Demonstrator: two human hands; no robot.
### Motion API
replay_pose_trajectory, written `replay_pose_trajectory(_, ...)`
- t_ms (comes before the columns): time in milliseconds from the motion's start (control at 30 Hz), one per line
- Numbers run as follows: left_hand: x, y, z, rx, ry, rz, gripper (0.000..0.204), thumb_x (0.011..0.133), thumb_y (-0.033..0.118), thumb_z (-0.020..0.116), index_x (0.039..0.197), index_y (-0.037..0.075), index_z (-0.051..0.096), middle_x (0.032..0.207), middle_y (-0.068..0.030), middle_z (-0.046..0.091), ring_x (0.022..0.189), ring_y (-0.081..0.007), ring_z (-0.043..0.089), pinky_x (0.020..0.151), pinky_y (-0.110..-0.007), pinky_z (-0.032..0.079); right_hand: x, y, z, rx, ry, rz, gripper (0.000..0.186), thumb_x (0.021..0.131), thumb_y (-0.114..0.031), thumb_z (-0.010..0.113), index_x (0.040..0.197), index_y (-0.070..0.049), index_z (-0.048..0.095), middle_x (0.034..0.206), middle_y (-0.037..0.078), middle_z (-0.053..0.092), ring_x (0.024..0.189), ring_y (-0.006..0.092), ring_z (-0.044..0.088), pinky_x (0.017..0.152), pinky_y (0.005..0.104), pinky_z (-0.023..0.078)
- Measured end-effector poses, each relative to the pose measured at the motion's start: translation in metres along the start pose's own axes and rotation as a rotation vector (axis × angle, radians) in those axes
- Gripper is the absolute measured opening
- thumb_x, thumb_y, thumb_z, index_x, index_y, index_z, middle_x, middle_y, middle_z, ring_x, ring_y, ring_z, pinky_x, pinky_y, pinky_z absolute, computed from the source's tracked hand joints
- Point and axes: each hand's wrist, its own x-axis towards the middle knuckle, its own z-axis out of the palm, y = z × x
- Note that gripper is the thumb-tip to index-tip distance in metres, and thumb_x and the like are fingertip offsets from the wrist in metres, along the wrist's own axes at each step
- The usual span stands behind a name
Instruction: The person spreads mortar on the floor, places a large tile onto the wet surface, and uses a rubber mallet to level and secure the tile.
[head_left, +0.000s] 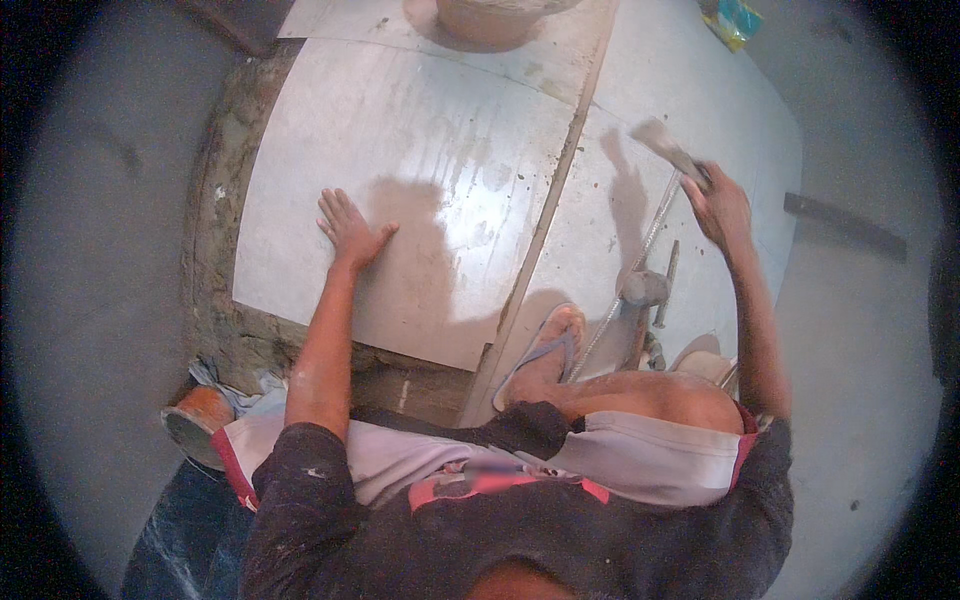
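Fingers spread, my left hand [350, 230] rests on a large off-white floor tile [300, 130] near its left part, beside my shadow. My right hand [722, 205] grips a blurred brush-like tool [665, 142] raised over the right-hand tile [700, 110]. A long thin braided or ridged line [645, 245] runs from near that hand toward my sandalled foot [562, 340]. Below the hand lie a mallet [645, 290] and a narrow bar, perhaps a chisel [665, 300]. A straight groove [560, 180] separates the two tiled sections.
Rough mortar [215, 255] borders the left tile. A bucket [185, 425] with cloth sits at lower left. A round container [480, 20] stands at the top, a small coloured packet [738, 22] at upper right, and a dark flat bar [845, 225] lies on grey floor at the right.
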Motion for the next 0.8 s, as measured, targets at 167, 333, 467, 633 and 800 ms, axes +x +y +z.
replay_pose_trajectory(167,-0.002,-0.004,-0.001,-0.045,0.034,0.000,0.138,0.069,0.067,0.074,0.152,-0.010,-0.005,0.160,-0.0298,-0.012,0.149,-0.0436,-0.014,0.115,-0.064,-0.007,0.110,-0.095,0.003,-0.275,-0.045,-0.412,0.023,0.085,-0.016,0.059,0.106,-0.009,0.064,0.094,0.015,0.069,0.092,0.0329,0.068,0.079,0.0442,0.055)
replay_pose_trajectory(333,-0.005,0.003,0.000,-0.077,0.063,0.006,0.139,0.068,0.066,0.075,0.153,-0.007,-0.008,0.161,-0.0268,-0.013,0.149,-0.0418,-0.014,0.116,-0.063,-0.007,0.178,-0.112,0.053,-0.457,-0.118,-0.493,0.017,0.086,-0.016,0.057,0.096,-0.007,0.068,0.096,0.015,0.071,0.095,0.0318,0.068,0.078,0.0446,0.056)
replay_pose_trajectory(467,-0.004,0.002,0.000,-0.106,0.055,0.005,0.139,0.068,0.063,0.077,0.153,-0.004,-0.011,0.162,-0.0250,-0.013,0.150,-0.0407,-0.014,0.116,-0.062,-0.008,0.187,-0.108,0.080,-0.448,-0.116,-0.499,0.016,0.086,-0.018,0.059,0.092,-0.005,0.068,0.096,0.015,0.071,0.095,0.0326,0.069,0.079,0.0444,0.057)
replay_pose_trajectory(633,-0.005,0.000,-0.001,-0.094,0.055,-0.028,0.139,0.068,0.061,0.078,0.153,-0.005,-0.010,0.162,-0.0248,-0.014,0.150,-0.0398,-0.016,0.116,-0.062,-0.009,0.181,-0.126,0.083,-0.403,-0.172,-0.455,0.017,0.082,-0.016,0.061,0.091,-0.003,0.068,0.096,0.018,0.071,0.095,0.0347,0.069,0.079,0.0448,0.057)
replay_pose_trajectory(800,-0.004,0.010,-0.008,-0.085,0.015,-0.047,0.138,0.069,0.060,0.078,0.153,-0.006,-0.009,0.161,-0.0250,-0.014,0.150,-0.0394,-0.016,0.116,-0.062,-0.009,0.177,-0.126,0.090,-0.354,-0.253,-0.469,0.016,0.078,-0.007,0.057,0.085,0.001,0.069,0.093,0.023,0.070,0.093,0.0375,0.068,0.081,0.0454,0.056)
